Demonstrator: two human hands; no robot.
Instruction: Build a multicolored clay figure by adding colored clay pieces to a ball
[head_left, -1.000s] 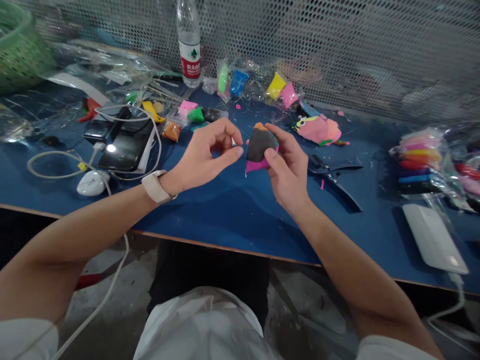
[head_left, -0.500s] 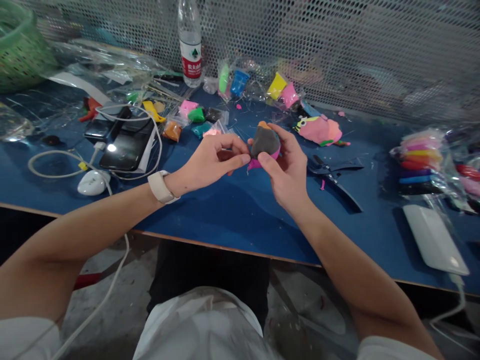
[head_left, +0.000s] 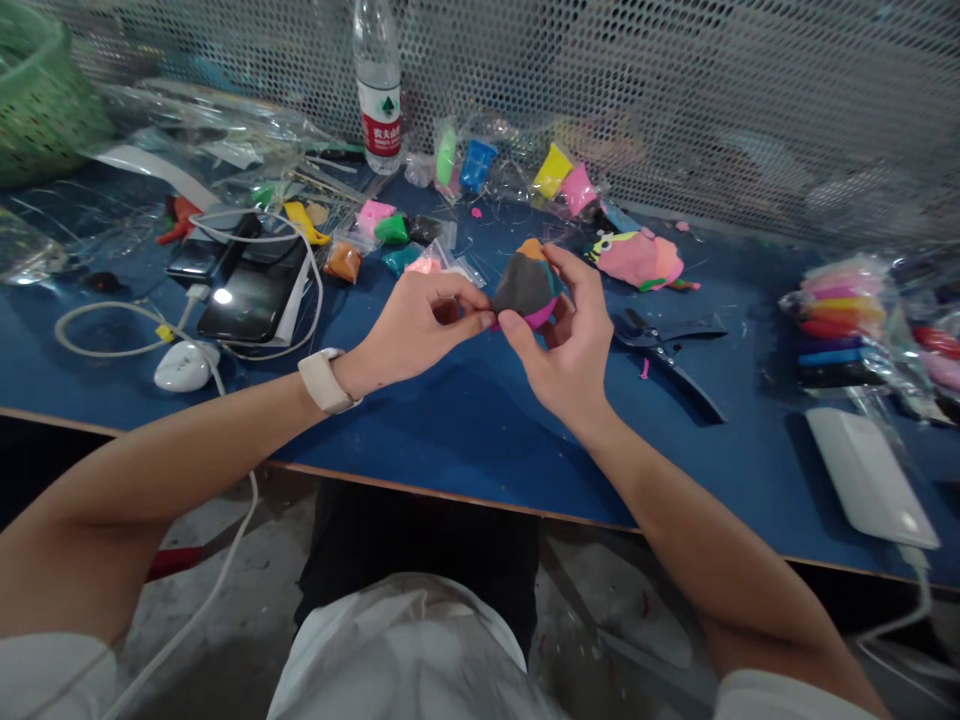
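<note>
Above the table, both hands hold a lump of modelling clay in dark grey, orange, teal and magenta. My right hand grips it from the right, thumb at its lower left and fingers behind. With thumb and forefinger, my left hand pinches the lump's grey left tip. To the right lie black-handled scissors or pliers, beside a small magenta scrap. Behind them rests a pink clay figure with a googly eye and a yellow-striped end.
Small bags of coloured clay lie behind my hands. A water bottle stands near the mesh panel. At left are a phone, cables and a green basket; at right, clay packs and a white power bank.
The clay lump has turned a little, its grey side now pointing left and more teal showing. My right thumb has slid left and down along it, while my left hand has shifted slightly left.
</note>
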